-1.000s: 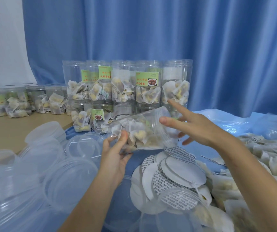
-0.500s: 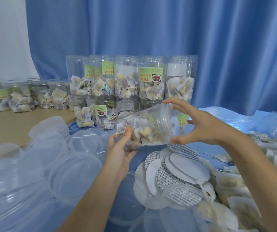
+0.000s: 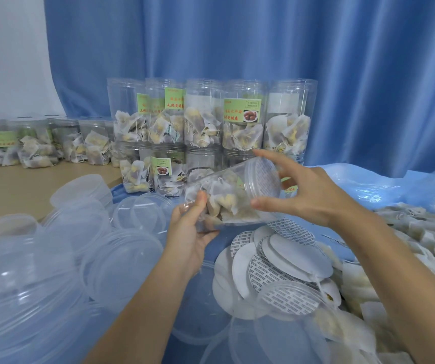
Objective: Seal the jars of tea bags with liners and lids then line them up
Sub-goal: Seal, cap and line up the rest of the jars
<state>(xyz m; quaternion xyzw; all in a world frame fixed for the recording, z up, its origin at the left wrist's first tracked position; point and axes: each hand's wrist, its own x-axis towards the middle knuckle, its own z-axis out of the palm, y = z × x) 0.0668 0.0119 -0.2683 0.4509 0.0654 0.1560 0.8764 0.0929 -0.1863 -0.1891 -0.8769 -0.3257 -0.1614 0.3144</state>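
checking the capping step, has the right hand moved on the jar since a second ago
Yes. The right hand has closed in on the lidded mouth of the tilted jar, thumb now under the rim, in front of the fixed stacked jars.

Tan surface (image 3: 22, 187) shows bare at far left, blue plastic sheet (image 3: 368, 187) spread over the rest. Left of the sheet's edge, a row of filled jars (image 3: 53, 143). On the sheet: stacked jars (image 3: 206, 127), clear lids (image 3: 79, 232), liners (image 3: 277, 264), loose tea bags (image 3: 421, 232).
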